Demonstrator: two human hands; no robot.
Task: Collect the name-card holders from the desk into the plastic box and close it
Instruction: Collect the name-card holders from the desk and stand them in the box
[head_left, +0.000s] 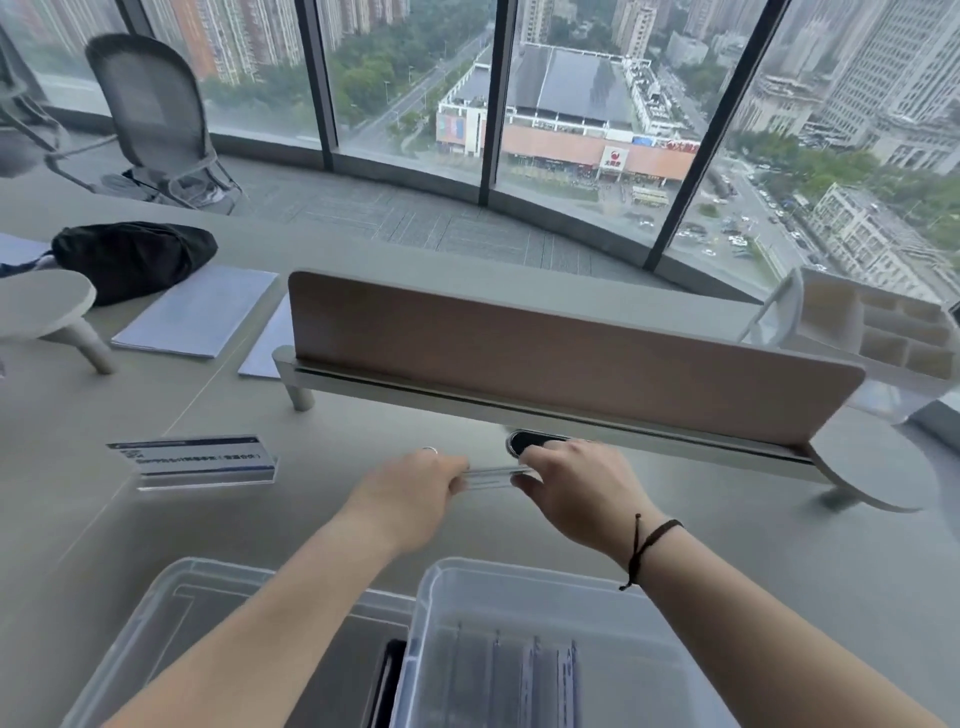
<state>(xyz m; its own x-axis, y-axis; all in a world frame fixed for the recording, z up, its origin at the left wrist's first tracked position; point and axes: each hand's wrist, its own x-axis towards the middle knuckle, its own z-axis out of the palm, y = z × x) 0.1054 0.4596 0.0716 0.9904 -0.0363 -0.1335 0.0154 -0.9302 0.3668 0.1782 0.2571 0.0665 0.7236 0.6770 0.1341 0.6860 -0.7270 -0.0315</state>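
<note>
A clear acrylic name-card holder (491, 477) is gripped at its two ends, above the desk in front of the divider: my left hand (415, 488) holds its left end and my right hand (576, 488) holds its right end. Another name-card holder (195, 460), with a printed card inside, stands on the desk at the left. Close to me stands the open clear plastic box (524, 577), with several holders standing on edge inside. Its lid (171, 587) lies flat to the left of it, partly under my left forearm.
A brown desk divider (545, 353) on a grey rail runs across the desk behind my hands, with a black oval grommet (524, 440) just below it. Papers (200, 312), a black bag (130, 257) and a white organiser (883, 327) lie farther back.
</note>
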